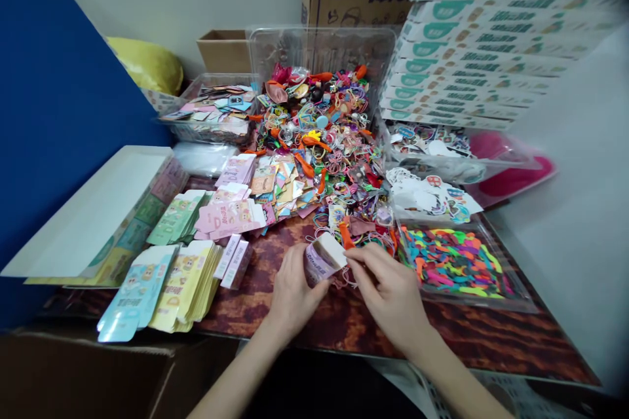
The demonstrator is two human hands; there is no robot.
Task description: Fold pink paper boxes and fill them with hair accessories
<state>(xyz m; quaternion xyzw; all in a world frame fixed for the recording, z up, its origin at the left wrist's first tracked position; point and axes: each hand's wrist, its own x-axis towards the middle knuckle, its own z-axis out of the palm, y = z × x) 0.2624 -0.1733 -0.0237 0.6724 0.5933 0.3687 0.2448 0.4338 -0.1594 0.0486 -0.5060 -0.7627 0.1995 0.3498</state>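
Observation:
My left hand (295, 288) grips a small printed cardboard box (322, 258), purple and white, with its white flap raised. My right hand (388, 288) pinches the box's right end with its fingertips. Thin elastic bands (341, 278) lie on the table just under the box, and an orange balloon (346, 236) lies just above my right fingers. A large heap of mixed hair ties, balloons and trinkets (314, 131) spreads beyond my hands. Flat yellow and blue box blanks (184, 285) lie to the left of my left hand.
The brown wood-patterned table (344, 314) holds a tray of bright coloured rubber shapes (452, 265), clear plastic tubs (319, 49), pink flat cartons (230, 216) and sticker sheets (430, 196). A tall stack of printed cartons (472, 46) rises at back right. A blue panel (63, 98) stands at left.

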